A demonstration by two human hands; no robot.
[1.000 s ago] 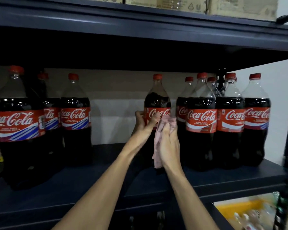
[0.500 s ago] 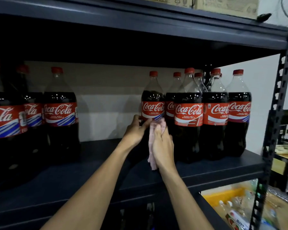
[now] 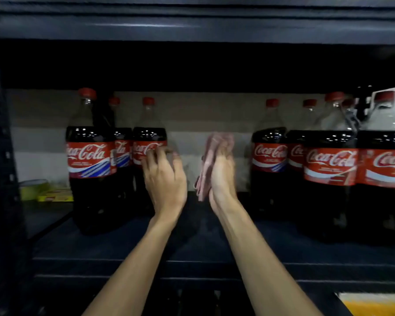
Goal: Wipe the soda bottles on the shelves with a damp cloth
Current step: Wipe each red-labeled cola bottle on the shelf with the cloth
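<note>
Cola bottles with red caps and red labels stand on a dark metal shelf (image 3: 214,247). The left group has three: a front bottle (image 3: 90,156), one behind it (image 3: 121,153) and a third bottle (image 3: 149,137). My left hand (image 3: 165,179) reaches to that third bottle with spread fingers at its label. My right hand (image 3: 222,176) holds a pink cloth (image 3: 214,144) upright in the gap between the groups, touching no bottle. The right group starts with a rear bottle (image 3: 269,156); larger ones (image 3: 330,165) stand nearer.
The upper shelf board (image 3: 192,26) hangs low over the bottle caps. A dark upright post (image 3: 0,156) bounds the left side. Yellow packets (image 3: 55,197) and a pale roll (image 3: 32,187) lie at the far left. Something yellow (image 3: 374,304) shows below at the right.
Both hands left the bottle at the right group's edge and moved left. The view swung left too. My left hand now reaches the left group; the cloth is off the bottle.
</note>
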